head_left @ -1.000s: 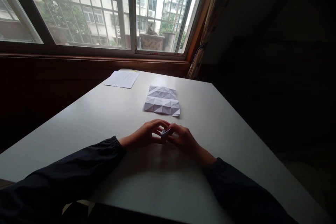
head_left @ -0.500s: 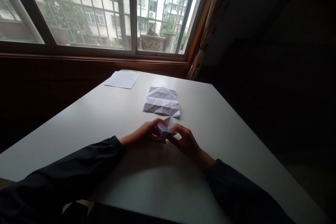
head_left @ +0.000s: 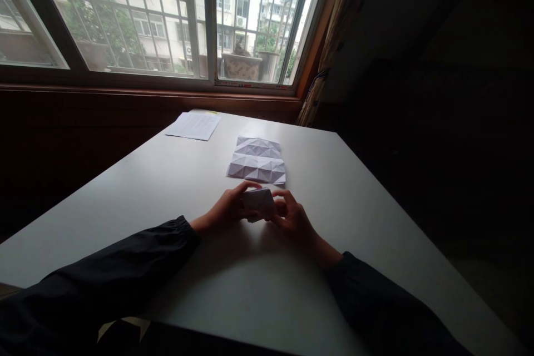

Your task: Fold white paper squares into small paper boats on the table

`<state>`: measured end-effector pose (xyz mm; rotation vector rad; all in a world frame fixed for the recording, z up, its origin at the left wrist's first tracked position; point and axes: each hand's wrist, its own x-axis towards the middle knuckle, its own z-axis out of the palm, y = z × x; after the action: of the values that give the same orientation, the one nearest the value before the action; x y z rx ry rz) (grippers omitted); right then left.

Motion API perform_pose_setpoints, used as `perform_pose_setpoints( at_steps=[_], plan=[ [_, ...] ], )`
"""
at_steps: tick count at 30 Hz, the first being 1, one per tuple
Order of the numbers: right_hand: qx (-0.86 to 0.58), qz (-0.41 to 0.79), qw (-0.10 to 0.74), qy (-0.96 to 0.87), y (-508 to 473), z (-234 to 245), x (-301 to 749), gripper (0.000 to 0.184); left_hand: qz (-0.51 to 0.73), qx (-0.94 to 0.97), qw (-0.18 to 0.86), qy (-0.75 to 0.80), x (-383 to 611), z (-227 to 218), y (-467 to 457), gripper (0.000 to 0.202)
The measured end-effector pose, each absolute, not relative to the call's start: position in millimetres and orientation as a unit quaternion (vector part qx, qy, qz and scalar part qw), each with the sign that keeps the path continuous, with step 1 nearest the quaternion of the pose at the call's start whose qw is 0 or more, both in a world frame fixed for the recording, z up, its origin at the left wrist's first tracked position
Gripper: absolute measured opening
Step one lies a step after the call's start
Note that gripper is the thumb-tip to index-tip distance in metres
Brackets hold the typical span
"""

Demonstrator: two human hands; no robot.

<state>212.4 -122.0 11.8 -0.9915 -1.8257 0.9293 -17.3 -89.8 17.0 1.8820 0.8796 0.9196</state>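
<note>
Between my two hands is a small piece of folded white paper (head_left: 258, 201), its flat outer face turned toward me. My left hand (head_left: 230, 206) grips its left side, fingers closed along the upper and lower edges. On the right side my right hand (head_left: 292, 217) pinches the paper with thumb and fingers. Just beyond lies a creased paper sheet (head_left: 257, 160) with rows of triangular folds, flat on the table and apart from my hands.
A white table (head_left: 167, 189) spreads under my hands. Printed sheets (head_left: 193, 125) lie at its far left corner. Behind the table are a barred window (head_left: 167, 16) and a gathered curtain (head_left: 312, 94).
The folded paper has been turned: its open, pointed hollow faced me before, and now a flat outer face does. My fingers have shifted around its edges. The creased sheet has stayed put.
</note>
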Motion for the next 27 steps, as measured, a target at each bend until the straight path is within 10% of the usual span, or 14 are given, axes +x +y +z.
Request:
perform_pose_setpoints(
  at_steps=[27],
  plan=[
    [-0.443,0.406,0.445,-0.664,-115.8,13.3,208.3,0.049,0.264,0.857,0.283,0.341,-12.2,18.2,-95.3,0.077]
  ],
)
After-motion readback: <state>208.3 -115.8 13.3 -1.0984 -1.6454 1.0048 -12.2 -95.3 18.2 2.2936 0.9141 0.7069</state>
